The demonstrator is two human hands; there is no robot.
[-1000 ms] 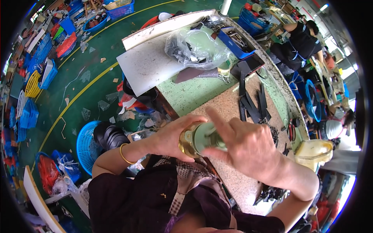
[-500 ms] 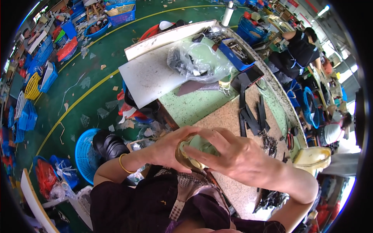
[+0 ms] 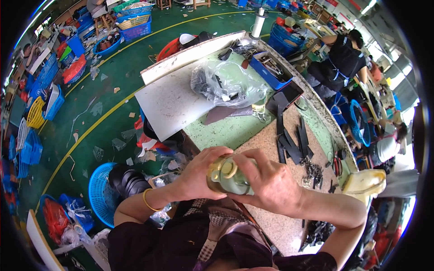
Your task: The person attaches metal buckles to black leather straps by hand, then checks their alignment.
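Observation:
Between my two hands, close in front of my chest, is a greenish see-through jar [image 3: 229,170] with a yellowish rim and a round yellowish part on the end facing me. My left hand [image 3: 199,174] wraps round its left side. The fingers of my right hand [image 3: 272,182] curl over its right side and top. Both hands hide much of the jar, so I cannot tell whether its lid is on. Under and beyond it lies a speckled brown board [image 3: 266,147]. Flat black strips [image 3: 290,147] lie on this board, to the right of my hands.
On the green worktop [image 3: 226,128] are a clear plastic bag [image 3: 239,83], a white sheet [image 3: 169,106] and a blue tool box [image 3: 271,70]. A yellowish pad [image 3: 364,183] is at right. At left stands a blue basket [image 3: 100,196] beside black pieces [image 3: 129,180]. Another person [image 3: 341,61] works at right.
The jar has turned in my hands, its round yellowish end now facing me more. My right fingers have drawn closer together over it. The whole view has shifted slightly.

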